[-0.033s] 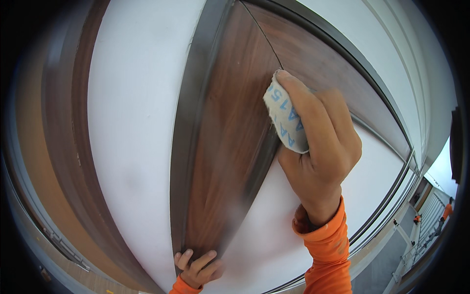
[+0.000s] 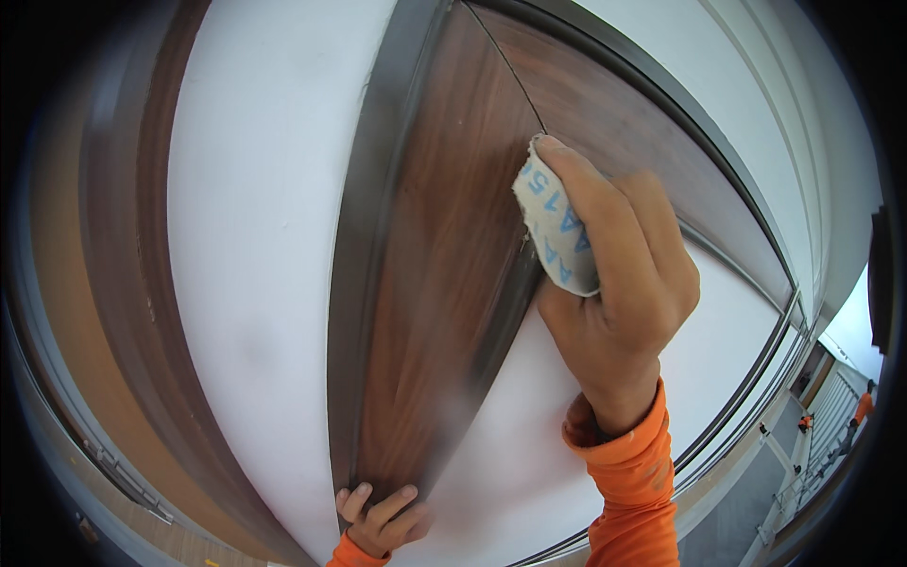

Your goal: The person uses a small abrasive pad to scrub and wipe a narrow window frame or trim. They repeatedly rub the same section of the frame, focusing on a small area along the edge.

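Between the thumb and fingers of my right hand (image 2: 628, 274) is a folded piece of sandpaper (image 2: 556, 222), its pale backing with blue print facing out. The sandpaper sits at the inner corner of a brown wood-grain frame (image 2: 439, 255), just below the dark joint line where two frame pieces meet. Its gritty side is hidden from view. Lower down, my left hand (image 2: 383, 520) rests on the bottom of the same frame, fingers spread and holding nothing. Both arms wear orange sleeves.
Dark trim (image 2: 364, 236) borders the frame, with a white panel (image 2: 265, 236) to the left and another white surface (image 2: 501, 482) inside it. At the far left are brown and tan boards (image 2: 113, 236). A person in orange (image 2: 863, 408) is far off at the right, near a railing (image 2: 831, 416).
The sandpaper has shifted very slightly to the right and tilted a little in my right hand. My left hand stays where it was.
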Available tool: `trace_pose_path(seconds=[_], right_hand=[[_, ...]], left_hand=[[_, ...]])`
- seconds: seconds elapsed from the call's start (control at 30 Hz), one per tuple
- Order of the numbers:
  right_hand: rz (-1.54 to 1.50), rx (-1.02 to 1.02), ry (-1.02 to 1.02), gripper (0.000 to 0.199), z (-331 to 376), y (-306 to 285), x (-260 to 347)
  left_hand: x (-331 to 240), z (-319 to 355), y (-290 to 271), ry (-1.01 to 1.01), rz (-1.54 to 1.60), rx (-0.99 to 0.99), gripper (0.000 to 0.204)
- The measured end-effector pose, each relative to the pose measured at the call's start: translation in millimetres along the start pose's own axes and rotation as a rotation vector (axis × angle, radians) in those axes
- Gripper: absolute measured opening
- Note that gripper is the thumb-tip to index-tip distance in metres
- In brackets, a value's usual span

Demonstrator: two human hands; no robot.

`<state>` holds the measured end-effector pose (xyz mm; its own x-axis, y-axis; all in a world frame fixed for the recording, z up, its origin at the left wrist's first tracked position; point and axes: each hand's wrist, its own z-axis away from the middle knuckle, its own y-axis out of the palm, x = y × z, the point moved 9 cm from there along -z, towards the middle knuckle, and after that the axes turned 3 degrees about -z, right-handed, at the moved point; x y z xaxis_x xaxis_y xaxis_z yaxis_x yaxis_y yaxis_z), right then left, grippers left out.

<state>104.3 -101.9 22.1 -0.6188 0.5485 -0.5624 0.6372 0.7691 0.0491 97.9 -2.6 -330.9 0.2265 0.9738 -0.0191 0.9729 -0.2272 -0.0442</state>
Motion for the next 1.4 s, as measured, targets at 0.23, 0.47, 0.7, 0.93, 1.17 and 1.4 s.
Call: trace_pose_path(seconds=[0.23,0.47,0.7,0.93,1.17,1.4], right_hand=[[0.050,-0.008,0.036,0.055,24,-18,-3],[-0.030,-0.054,-0.001,0.050,4,-7,-2],[-0.029,-0.052,0.068,0.049,26,-19,-4],[-0.081,-0.074,0.035,0.050,12,-8,-4],[-0.039,-0.094,0.077,0.048,21,-20,-8],[-0.070,-0.072,0.048,0.047,8,-7,-4]], left_hand=[[6,14,2,-0.043,0.046,-0.031,0.057],[5,11,1,-0.049,0.050,-0.044,0.056],[6,13,1,-0.043,0.060,-0.040,0.053],[6,8,-2,-0.064,0.056,-0.044,0.044],[5,8,-1,-0.067,0.088,-0.024,0.041],[1,-3,-5,-0.009,0.068,-0.014,0.043]])
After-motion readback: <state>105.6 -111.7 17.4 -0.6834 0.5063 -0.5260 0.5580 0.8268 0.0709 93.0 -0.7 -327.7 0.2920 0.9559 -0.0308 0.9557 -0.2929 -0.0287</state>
